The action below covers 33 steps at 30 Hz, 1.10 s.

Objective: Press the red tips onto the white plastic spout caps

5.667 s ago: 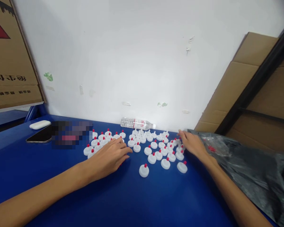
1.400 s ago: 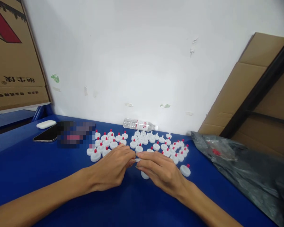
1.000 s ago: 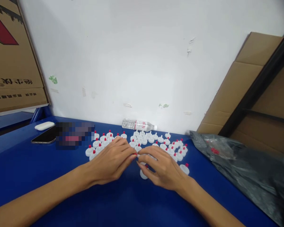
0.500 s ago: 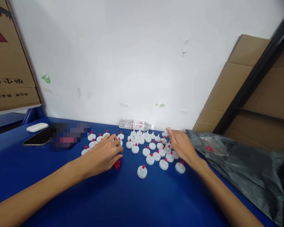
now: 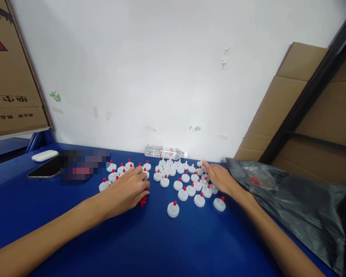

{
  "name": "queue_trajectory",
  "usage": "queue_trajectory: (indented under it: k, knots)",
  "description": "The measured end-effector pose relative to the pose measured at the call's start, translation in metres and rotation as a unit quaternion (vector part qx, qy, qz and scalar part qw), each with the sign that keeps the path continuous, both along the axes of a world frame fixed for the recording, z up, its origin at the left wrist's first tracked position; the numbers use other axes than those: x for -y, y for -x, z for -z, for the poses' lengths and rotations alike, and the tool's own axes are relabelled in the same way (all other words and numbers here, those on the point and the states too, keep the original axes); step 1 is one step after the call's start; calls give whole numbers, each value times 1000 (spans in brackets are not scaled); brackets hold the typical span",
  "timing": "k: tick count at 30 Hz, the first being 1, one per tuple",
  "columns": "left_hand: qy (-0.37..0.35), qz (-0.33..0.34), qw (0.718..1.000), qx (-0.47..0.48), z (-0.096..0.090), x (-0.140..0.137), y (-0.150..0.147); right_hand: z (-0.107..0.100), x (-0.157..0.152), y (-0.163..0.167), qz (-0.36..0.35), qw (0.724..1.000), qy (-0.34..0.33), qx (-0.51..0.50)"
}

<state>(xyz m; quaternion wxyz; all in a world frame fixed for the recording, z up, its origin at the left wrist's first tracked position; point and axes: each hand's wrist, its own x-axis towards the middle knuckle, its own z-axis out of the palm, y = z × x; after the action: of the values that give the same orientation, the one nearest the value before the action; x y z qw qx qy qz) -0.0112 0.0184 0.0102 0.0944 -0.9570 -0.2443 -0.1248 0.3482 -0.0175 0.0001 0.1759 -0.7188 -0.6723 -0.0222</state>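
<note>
My left hand [image 5: 128, 190] is closed, its curled fingertips down at a small pile of red tip caps [image 5: 143, 201]; the fingers partly hide the pile. Farther right, my right hand [image 5: 220, 179] is closed at a white nozzle cap [image 5: 200, 163] in the back right of the group, thumb and fingers together at its top. Round white nozzle caps stand upright in the middle, many with red tips, such as the front white cap [image 5: 173, 210]. A cluster of white caps [image 5: 172, 171] at the back has bare nozzles. Other red-tipped caps [image 5: 104, 185] stand behind my left hand.
A clear plastic bottle [image 5: 165, 152] lies against the wall. On the left are a phone [image 5: 43, 168] and a white case [image 5: 45, 155]. A dark plastic bag [image 5: 300, 207] with a clear bag of red pieces [image 5: 256, 180] covers the right side. Cardboard [image 5: 279, 104] leans behind.
My right hand has lowered slightly, and the red bit that showed above its fingertips is out of sight. My left hand stays at the red pile with its fingers slightly shifted.
</note>
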Motion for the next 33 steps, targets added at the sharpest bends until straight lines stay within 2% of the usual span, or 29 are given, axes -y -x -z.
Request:
queue_trajectory:
  k: [6, 12, 19, 27, 33]
  knots:
    - [9, -2, 1000, 6, 2, 0, 1, -4, 2, 2, -10, 1000, 0, 8]
    - [21, 16, 999, 34, 3, -1, 1, -19, 9, 8, 4, 1000, -25, 17]
    - [25, 28, 999, 35, 5, -2, 1, -31, -17, 7, 22, 999, 23, 20]
    - [26, 43, 998, 33, 7, -3, 1, -21, -32, 4, 35, 994, 99, -5]
    - [42, 48, 998, 27, 2, -2, 0, -11, -38, -2, 18, 997, 76, -14]
